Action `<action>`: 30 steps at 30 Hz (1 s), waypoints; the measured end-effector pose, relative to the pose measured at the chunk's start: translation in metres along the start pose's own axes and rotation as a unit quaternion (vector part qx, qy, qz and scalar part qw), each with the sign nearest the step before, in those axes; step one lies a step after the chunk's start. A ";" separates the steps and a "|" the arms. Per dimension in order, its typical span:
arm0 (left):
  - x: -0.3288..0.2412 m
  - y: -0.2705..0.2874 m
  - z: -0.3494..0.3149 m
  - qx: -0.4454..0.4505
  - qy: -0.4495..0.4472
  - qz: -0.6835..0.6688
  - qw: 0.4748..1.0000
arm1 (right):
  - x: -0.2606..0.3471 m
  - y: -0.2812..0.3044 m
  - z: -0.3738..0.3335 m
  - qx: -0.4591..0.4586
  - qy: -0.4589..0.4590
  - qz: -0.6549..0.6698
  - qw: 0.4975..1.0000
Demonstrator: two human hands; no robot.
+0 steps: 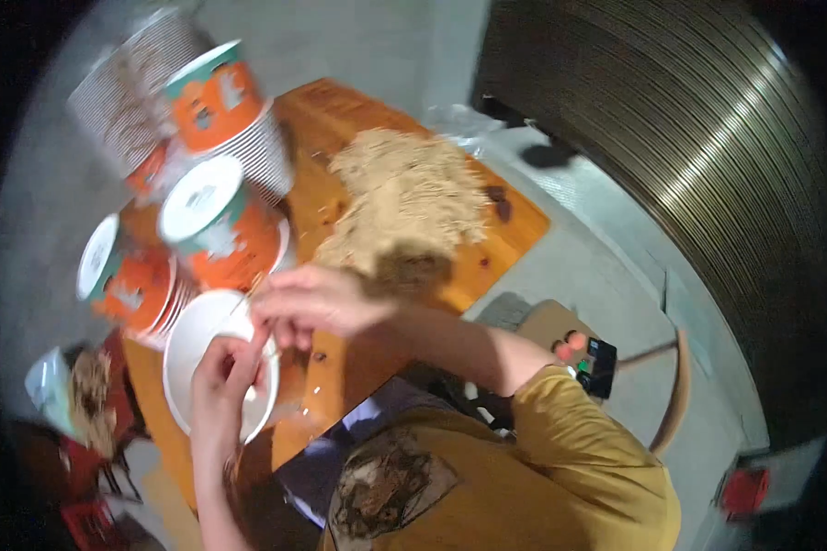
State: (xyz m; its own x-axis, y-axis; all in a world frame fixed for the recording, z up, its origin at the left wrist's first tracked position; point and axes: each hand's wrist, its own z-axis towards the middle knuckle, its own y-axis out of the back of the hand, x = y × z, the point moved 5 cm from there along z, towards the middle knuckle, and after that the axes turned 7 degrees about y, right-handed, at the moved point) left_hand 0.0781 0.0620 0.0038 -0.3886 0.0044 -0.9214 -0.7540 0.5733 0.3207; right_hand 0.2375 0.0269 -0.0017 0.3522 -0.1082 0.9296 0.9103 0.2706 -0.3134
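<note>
My left hand [228, 375] is over a white paper bucket [182, 367], thumb and fingers pinched together. Close against it, my right hand [311, 301] reaches in from the right with its fingers curled in, slightly blurred. Their fingertips meet above the bucket's rim; whatever they pinch is too small and blurred to name. A thin pale line shows beside the fingers. The bucket's white inside faces up. Beyond my right hand lies a heap of beige, thin strips [404, 197] on the wooden table [515, 225].
Orange and green paper buckets stand in nested stacks, one close by [225, 234], one at left [133, 280], another behind [225, 110]. Clear plastic [464, 124] lies at the table's far edge. A wooden-backed chair [675, 395] and a ribbed metal shutter [671, 138] are at right.
</note>
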 end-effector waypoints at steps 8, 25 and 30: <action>-0.008 -0.009 0.009 0.042 0.044 -0.036 0.998 | 0.044 -0.029 0.020 0.100 0.023 -0.274 0.956; -0.001 -0.012 0.010 0.110 0.003 -0.192 0.975 | 0.027 -0.022 0.049 0.120 0.037 -0.219 0.968; -0.005 -0.017 0.007 0.140 0.004 -0.188 0.972 | 0.017 0.001 0.051 0.069 0.114 -0.341 0.930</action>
State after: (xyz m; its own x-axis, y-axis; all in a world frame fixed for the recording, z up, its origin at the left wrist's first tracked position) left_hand 0.0964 0.0582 0.0018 -0.1173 -0.2540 -0.9601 -0.6707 0.7332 -0.1120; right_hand 0.2336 0.0740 0.0238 -0.2465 -0.4961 0.8325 0.9074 0.1836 0.3781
